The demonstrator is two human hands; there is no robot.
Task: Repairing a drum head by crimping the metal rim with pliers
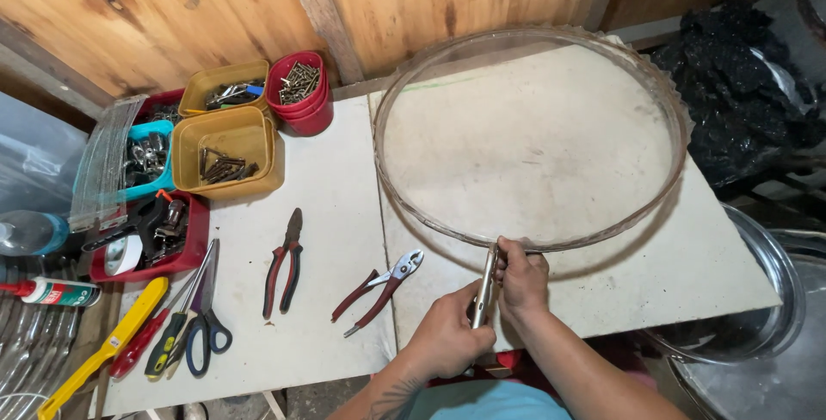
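A large metal hoop (680, 136) with a wavy edge lies on the pale worktable (327, 196). At its near edge both my hands meet. My left hand (447, 338) grips the handle of a slim metal tool (487, 287) that clamps onto the hoop's rim. My right hand (521, 275) pinches the hoop and the tool's head where they join. Red-handled slip-joint pliers (383, 289) lie just left of my hands.
Red-and-black pliers (284, 263), scissors (205, 321), screwdrivers (168, 334) and a yellow utility knife (107, 347) lie at the left. Yellow tubs (225, 157) and a red cup (299, 89) hold screws and bolts. A steel basin (757, 299) sits at the right, a black bag (740, 76) behind it.
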